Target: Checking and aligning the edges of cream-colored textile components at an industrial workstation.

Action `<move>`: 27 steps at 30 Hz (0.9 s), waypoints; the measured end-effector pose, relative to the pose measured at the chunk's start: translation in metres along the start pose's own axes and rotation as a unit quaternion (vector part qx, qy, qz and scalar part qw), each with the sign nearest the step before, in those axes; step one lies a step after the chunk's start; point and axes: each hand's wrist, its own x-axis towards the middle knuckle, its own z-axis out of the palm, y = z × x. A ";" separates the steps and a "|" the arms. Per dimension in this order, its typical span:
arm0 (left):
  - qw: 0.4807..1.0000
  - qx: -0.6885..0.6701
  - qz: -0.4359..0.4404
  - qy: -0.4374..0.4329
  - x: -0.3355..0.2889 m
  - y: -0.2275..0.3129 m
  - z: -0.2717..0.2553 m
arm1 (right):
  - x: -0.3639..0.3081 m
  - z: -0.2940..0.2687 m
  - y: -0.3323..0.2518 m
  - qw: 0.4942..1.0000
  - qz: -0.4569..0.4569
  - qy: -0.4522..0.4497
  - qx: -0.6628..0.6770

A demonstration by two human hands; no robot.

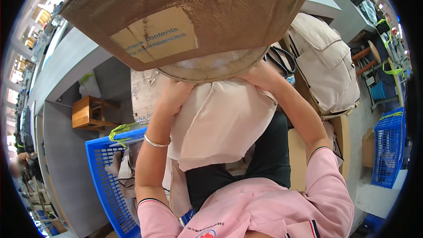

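Observation:
A cream fabric bag piece (224, 121) with a seam down it hangs over my lap. My left hand (176, 94), below a silver bangle, is closed at its upper left edge. At the upper right edge, my right hand (261, 78) is closed on the same cloth. Both sets of fingertips are partly hidden. Just above them sits a round pale disc with a worn rim (194, 78). A scuffed brown board (233, 22) with a yellowed label covers the disc's far side.
On my left, a blue plastic basket (99, 167) holds fabric pieces. A wooden stool (88, 112) stands beyond it, beside a grey workbench (72, 57). To my right, cream backpacks (326, 61) are piled above a cardboard box (341, 136). Another blue basket (388, 150) stands farther right.

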 end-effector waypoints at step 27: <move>0.986 -0.099 -0.043 -0.129 -0.063 0.002 0.023 | -0.193 -0.061 -0.009 0.941 0.090 0.073 -0.319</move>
